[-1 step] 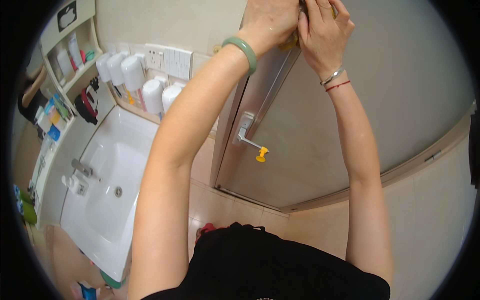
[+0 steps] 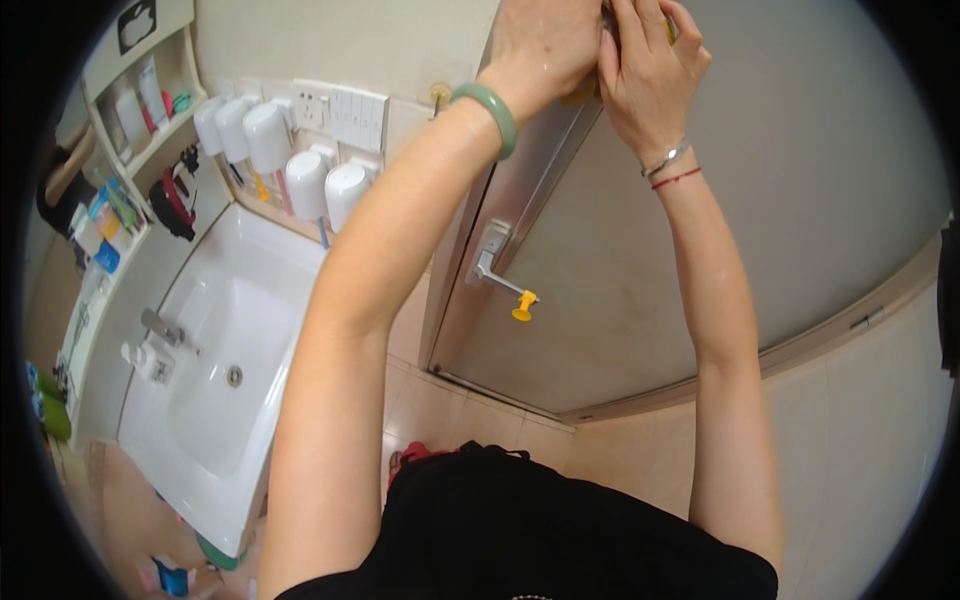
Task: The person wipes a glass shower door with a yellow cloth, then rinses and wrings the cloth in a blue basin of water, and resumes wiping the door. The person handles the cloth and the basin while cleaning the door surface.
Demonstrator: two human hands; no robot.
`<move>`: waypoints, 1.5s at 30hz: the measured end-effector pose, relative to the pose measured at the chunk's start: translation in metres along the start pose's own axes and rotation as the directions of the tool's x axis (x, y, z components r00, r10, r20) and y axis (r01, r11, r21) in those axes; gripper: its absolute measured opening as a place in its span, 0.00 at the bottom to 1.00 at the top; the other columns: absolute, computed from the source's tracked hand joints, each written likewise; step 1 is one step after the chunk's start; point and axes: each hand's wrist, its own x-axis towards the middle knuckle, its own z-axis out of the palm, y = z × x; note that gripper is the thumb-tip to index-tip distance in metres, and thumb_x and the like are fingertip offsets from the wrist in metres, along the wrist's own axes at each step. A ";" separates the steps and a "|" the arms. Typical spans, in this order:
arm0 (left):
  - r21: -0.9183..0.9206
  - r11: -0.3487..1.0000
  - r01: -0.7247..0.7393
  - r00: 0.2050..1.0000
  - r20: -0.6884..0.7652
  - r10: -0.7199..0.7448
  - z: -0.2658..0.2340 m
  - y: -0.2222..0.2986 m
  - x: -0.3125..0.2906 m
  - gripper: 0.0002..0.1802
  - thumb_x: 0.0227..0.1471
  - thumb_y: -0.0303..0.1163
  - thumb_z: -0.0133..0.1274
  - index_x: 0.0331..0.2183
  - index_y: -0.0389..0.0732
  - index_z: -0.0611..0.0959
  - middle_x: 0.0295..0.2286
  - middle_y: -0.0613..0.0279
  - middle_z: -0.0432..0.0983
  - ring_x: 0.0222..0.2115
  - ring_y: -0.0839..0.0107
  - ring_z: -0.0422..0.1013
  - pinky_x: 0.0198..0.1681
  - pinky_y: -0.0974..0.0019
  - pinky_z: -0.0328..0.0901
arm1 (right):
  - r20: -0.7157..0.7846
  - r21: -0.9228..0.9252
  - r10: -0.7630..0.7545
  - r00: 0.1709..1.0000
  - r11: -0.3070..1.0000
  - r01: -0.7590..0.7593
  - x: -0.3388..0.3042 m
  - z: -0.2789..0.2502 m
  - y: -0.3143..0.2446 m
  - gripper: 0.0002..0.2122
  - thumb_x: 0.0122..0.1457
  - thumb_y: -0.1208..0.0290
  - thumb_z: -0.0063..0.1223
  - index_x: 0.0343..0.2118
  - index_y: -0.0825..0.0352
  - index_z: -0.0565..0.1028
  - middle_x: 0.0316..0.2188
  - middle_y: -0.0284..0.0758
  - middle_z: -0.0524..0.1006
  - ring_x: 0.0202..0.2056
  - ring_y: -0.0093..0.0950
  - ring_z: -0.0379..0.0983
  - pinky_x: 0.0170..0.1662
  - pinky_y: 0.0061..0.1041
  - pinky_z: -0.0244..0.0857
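Observation:
Both my arms reach up to the top edge of the view, beside the frosted door. My left hand, below which a green bangle circles the wrist, shows its back; its fingers are hidden or cut off. Close against it is my right hand, closed with bent fingers, a silver bracelet and a red cord at its wrist. Between and under the hands, bits of something yellowish peek out, too covered to name. Lower down, a yellow suction-cup piece sits on the end of the door handle.
At left is a white sink with a faucet and a pump bottle. White cups hang upside down on the wall beside switches. A mirror cabinet holds toiletries and a dark red hair clip-like item.
The view has shifted slightly, and my left forearm sits a touch further right. Both hands stay together at the same spot.

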 end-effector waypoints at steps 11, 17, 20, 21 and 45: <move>-0.043 0.915 0.400 0.910 0.134 -0.392 -0.001 0.043 -0.197 0.35 0.55 0.25 0.48 0.63 0.37 0.60 0.65 0.49 0.47 0.66 0.52 0.46 0.66 0.48 0.45 | 0.201 0.174 -0.344 0.917 0.934 0.313 -0.139 0.015 -0.043 0.18 0.57 0.71 0.49 0.51 0.60 0.76 0.61 0.23 0.67 0.56 0.22 0.62 0.50 0.23 0.54; -0.058 0.767 0.639 0.763 0.179 -0.621 -0.008 0.050 -0.257 0.35 0.55 0.24 0.48 0.63 0.35 0.57 0.65 0.45 0.44 0.66 0.50 0.44 0.67 0.47 0.42 | 0.256 0.336 -0.586 0.769 0.800 0.497 -0.145 0.026 -0.066 0.20 0.54 0.70 0.50 0.52 0.62 0.75 0.59 0.23 0.68 0.57 0.22 0.61 0.52 0.25 0.55; -0.068 0.648 0.759 0.645 0.214 -0.733 -0.010 0.060 -0.292 0.34 0.57 0.24 0.47 0.63 0.35 0.57 0.65 0.45 0.44 0.67 0.51 0.42 0.68 0.48 0.40 | 0.265 0.464 -0.699 0.664 0.696 0.548 -0.149 0.033 -0.081 0.22 0.52 0.70 0.52 0.52 0.65 0.75 0.56 0.24 0.70 0.57 0.23 0.61 0.53 0.26 0.56; -0.068 0.612 0.788 0.609 0.236 -0.757 -0.012 0.066 -0.302 0.33 0.57 0.24 0.46 0.63 0.35 0.57 0.65 0.45 0.44 0.67 0.51 0.42 0.68 0.48 0.39 | 0.264 0.508 -0.728 0.633 0.663 0.550 -0.152 0.035 -0.086 0.22 0.52 0.70 0.52 0.52 0.65 0.74 0.55 0.25 0.71 0.57 0.23 0.61 0.54 0.27 0.56; -0.394 -0.169 0.903 -0.113 0.162 -0.980 0.013 0.133 -0.405 0.34 0.58 0.24 0.40 0.65 0.39 0.54 0.65 0.45 0.46 0.64 0.47 0.47 0.66 0.55 0.47 | 0.383 0.728 -0.845 -0.373 0.028 0.685 -0.191 0.088 -0.230 0.09 0.54 0.65 0.56 0.36 0.56 0.84 0.40 0.23 0.81 0.54 0.21 0.66 0.53 0.26 0.58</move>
